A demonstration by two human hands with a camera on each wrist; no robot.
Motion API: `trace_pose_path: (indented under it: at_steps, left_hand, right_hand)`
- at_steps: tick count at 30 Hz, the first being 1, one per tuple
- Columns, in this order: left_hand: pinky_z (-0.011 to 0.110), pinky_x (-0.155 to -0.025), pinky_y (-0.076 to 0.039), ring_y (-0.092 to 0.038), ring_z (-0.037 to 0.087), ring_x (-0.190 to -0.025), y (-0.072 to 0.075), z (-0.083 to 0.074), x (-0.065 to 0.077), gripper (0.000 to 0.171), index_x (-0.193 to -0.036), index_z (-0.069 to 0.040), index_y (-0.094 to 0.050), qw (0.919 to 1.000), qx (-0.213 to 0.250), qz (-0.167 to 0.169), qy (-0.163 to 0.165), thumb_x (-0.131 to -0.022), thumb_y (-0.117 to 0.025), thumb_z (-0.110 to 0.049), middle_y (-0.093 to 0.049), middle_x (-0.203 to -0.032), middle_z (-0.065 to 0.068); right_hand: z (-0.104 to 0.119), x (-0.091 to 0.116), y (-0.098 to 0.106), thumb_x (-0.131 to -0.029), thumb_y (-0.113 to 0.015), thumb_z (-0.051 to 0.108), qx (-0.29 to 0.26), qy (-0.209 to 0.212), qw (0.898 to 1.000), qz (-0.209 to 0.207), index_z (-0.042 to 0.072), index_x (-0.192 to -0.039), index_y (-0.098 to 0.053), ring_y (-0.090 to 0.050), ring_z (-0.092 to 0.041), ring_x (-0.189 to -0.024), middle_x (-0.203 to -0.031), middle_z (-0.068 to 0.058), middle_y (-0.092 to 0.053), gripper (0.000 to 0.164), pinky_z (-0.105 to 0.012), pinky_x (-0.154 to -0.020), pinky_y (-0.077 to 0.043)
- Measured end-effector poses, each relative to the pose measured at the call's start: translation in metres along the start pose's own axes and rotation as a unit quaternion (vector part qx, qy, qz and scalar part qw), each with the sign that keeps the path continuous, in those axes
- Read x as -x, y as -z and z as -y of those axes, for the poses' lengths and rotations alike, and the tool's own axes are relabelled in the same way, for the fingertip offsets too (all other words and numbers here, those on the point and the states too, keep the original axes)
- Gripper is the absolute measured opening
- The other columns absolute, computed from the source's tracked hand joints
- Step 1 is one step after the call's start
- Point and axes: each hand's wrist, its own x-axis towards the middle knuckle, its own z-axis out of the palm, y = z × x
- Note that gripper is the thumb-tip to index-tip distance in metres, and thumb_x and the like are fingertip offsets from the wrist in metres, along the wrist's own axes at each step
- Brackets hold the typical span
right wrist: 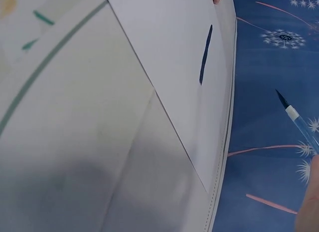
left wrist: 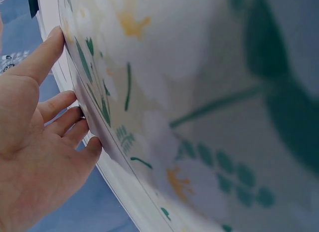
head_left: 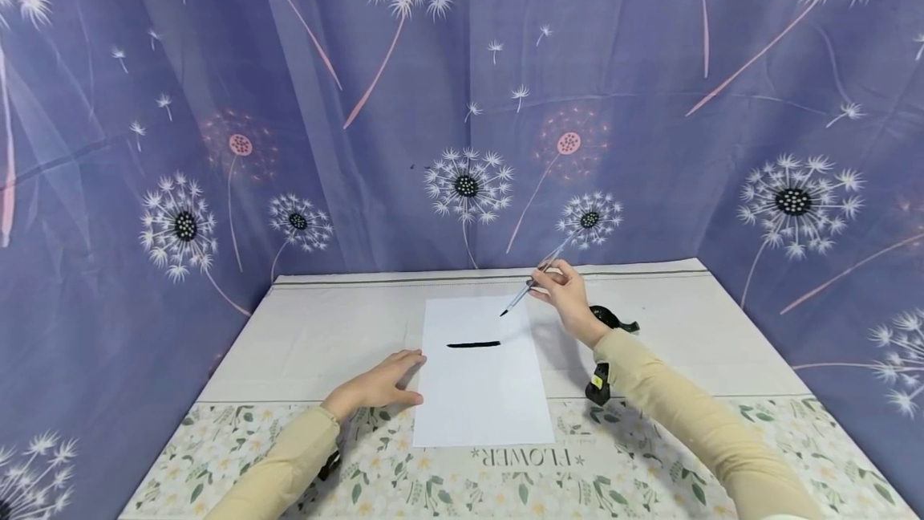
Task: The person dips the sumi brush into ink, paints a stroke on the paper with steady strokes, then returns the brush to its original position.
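Note:
A white sheet of paper point(head_left: 480, 400) lies on the table with one black horizontal stroke point(head_left: 473, 344) across its upper half. My right hand point(head_left: 565, 295) pinches a paintbrush point(head_left: 521, 296) with a light blue handle above the sheet's upper right corner. The brush's dark tip points down to the left, and in the right wrist view the paintbrush point(right wrist: 298, 121) hangs clear of the paper. At the sheet's left edge rests my left hand point(head_left: 386, 381), fingers spread and loosely bent; the left wrist view shows its palm point(left wrist: 40, 157) and fingertips against the tabletop.
Behind my right wrist sits a black dish point(head_left: 605, 316), partly hidden by the arm. The table point(head_left: 325, 327) has a floral-printed cloth band point(head_left: 404, 488) at the front. Purple dandelion-print curtains point(head_left: 404, 87) enclose the back and sides.

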Motion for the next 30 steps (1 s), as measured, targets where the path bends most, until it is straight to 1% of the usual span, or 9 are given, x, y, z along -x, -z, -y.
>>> trace_pose_path:
  at_steps: [4, 7, 10, 15, 19, 22, 26, 28, 30]
  left_hand:
    - [0.059, -0.115, -0.028, -0.025, 0.04, -0.144, 0.0, 0.0, 0.0, 0.078, -0.148, -0.004, -0.035, 1.0, -0.003, 0.001, -0.003, -0.089, -0.068, -0.04, -0.026, -0.157, 0.02]
    - [0.059, -0.115, -0.028, -0.025, 0.04, -0.144, 0.0, 0.0, 0.0, 0.077, -0.148, -0.004, -0.035, 1.0, -0.003, 0.0, -0.004, -0.088, -0.068, -0.04, -0.026, -0.157, 0.02]
    - [0.059, -0.116, -0.028, -0.025, 0.04, -0.144, 0.0, 0.0, 0.0, 0.077, -0.148, -0.003, -0.035, 1.0, -0.003, -0.001, -0.005, -0.088, -0.068, -0.039, -0.027, -0.157, 0.02]
    - [0.059, -0.116, -0.027, -0.024, 0.041, -0.145, 0.002, -0.001, 0.001, 0.077, -0.148, -0.003, -0.034, 1.0, 0.001, 0.002, -0.007, -0.089, -0.068, -0.04, -0.026, -0.157, 0.021]
    - [0.059, -0.116, -0.026, -0.024, 0.041, -0.145, 0.004, -0.002, 0.0, 0.077, -0.148, -0.003, -0.034, 1.0, 0.004, 0.001, -0.009, -0.089, -0.068, -0.039, -0.025, -0.157, 0.021]
    - [0.058, -0.116, -0.027, -0.024, 0.041, -0.145, 0.004, -0.002, 0.0, 0.076, -0.148, -0.003, -0.034, 1.0, 0.0, 0.001, -0.009, -0.089, -0.068, -0.038, -0.025, -0.157, 0.02]
    - [0.059, -0.116, -0.027, -0.025, 0.041, -0.144, 0.003, -0.002, 0.001, 0.076, -0.147, -0.002, -0.035, 1.0, 0.002, -0.002, -0.008, -0.089, -0.068, -0.038, -0.026, -0.156, 0.021]
    - [0.059, -0.116, -0.028, -0.025, 0.041, -0.144, 0.003, -0.002, 0.001, 0.077, -0.147, -0.002, -0.035, 1.0, 0.004, -0.002, -0.006, -0.089, -0.068, -0.039, -0.027, -0.156, 0.021]
    - [0.059, -0.116, -0.028, -0.025, 0.04, -0.144, 0.002, -0.002, 0.001, 0.077, -0.147, -0.002, -0.035, 1.0, 0.004, -0.002, -0.004, -0.089, -0.068, -0.039, -0.027, -0.156, 0.021]
  right_hand:
    - [0.004, 0.003, 0.006, -0.093, -0.063, 0.008, -0.006, 0.016, 1.0, 0.015, 0.0, -0.108, -0.051, -0.069, -0.012, -0.089, -0.087, 0.0, -0.07, 0.021, -0.031, -0.087, -0.059]
    - [0.006, 0.004, 0.011, -0.093, -0.063, 0.006, -0.014, 0.033, 0.999, 0.03, -0.003, -0.113, -0.051, -0.069, -0.011, -0.089, -0.089, 0.0, -0.07, 0.025, -0.031, -0.089, -0.058]
    - [0.009, 0.005, 0.015, -0.092, -0.063, 0.005, -0.014, 0.049, 0.998, 0.034, -0.004, -0.115, -0.051, -0.07, -0.01, -0.091, -0.088, 0.002, -0.07, 0.027, -0.031, -0.09, -0.057]
    - [0.015, 0.009, 0.018, -0.091, -0.064, 0.002, 0.033, 0.101, 0.994, 0.037, 0.001, -0.104, -0.055, -0.069, -0.007, -0.09, -0.087, 0.007, -0.068, 0.016, -0.028, -0.088, -0.058]
    - [0.018, 0.011, 0.02, -0.09, -0.064, -0.002, 0.091, 0.16, 0.981, 0.067, -0.008, -0.102, -0.056, -0.068, -0.005, -0.086, -0.089, 0.004, -0.069, 0.016, -0.027, -0.083, -0.059]
    - [0.019, 0.013, 0.021, -0.089, -0.064, -0.003, 0.14, 0.192, 0.967, 0.091, -0.014, -0.104, -0.057, -0.068, -0.002, -0.086, -0.095, -0.007, -0.069, 0.02, -0.025, -0.082, -0.059]
    - [0.024, 0.019, 0.02, -0.089, -0.062, -0.006, 0.186, 0.206, 0.955, 0.107, -0.014, -0.103, -0.059, -0.068, -0.002, -0.093, -0.106, -0.027, -0.062, 0.016, -0.022, -0.085, -0.058]
    - [0.029, 0.026, 0.017, -0.089, -0.062, -0.007, 0.201, 0.206, 0.952, 0.106, -0.013, -0.102, -0.06, -0.068, -0.003, -0.095, -0.109, -0.032, -0.06, 0.014, -0.02, -0.086, -0.057]
    - [0.036, 0.032, 0.013, -0.09, -0.062, -0.006, 0.22, 0.208, 0.947, 0.104, -0.012, -0.101, -0.061, -0.067, -0.004, -0.096, -0.11, -0.033, -0.059, 0.013, -0.017, -0.086, -0.056]
